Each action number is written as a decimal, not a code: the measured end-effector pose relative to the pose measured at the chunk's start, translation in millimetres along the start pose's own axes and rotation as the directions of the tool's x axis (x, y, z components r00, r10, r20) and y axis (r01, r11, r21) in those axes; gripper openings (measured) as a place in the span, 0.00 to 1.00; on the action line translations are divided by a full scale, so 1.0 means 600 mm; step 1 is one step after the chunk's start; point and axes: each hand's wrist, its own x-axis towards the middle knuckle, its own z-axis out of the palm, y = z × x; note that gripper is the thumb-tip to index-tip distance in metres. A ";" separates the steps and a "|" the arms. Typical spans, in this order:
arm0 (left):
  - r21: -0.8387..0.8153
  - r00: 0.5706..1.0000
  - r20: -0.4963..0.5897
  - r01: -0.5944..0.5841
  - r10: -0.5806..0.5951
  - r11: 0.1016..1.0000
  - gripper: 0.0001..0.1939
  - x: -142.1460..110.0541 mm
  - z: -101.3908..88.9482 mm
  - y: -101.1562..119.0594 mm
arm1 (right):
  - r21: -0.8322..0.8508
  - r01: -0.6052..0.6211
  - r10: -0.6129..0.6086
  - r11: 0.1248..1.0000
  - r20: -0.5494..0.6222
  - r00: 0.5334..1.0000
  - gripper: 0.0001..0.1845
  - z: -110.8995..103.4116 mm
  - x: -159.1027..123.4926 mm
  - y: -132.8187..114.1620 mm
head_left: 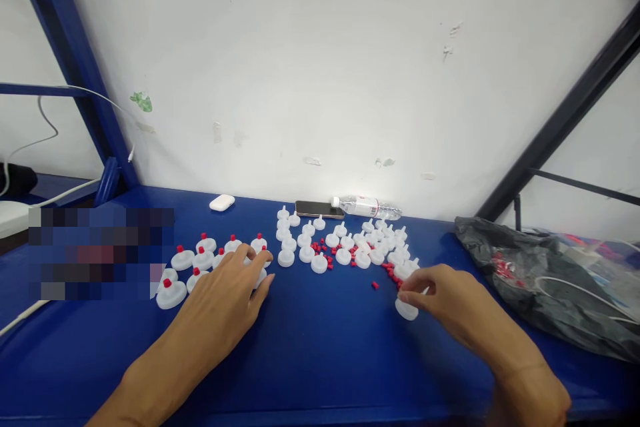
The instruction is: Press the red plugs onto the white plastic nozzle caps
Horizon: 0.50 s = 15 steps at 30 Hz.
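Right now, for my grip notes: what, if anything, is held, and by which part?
Cannot tell: the right hand is at a round, white plastic spouted piece, the left hand among red-tipped ones, grips unclear.

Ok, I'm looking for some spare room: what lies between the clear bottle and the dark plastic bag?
Nothing that shows: in the head view, the stretch from the bottle to the bag is bare blue tabletop.

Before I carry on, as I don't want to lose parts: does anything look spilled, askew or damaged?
One small red cap lies apart from the other loose caps, so it looks stray. The clear bottle lies on its side, though its white cap is on. The wall shows peeling patches.
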 end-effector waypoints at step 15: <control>-0.690 0.956 -0.043 -0.239 0.291 0.683 0.15 -0.047 -0.010 0.083 | 0.609 0.347 -0.504 0.713 0.101 0.858 0.03 0.002 -0.052 -0.124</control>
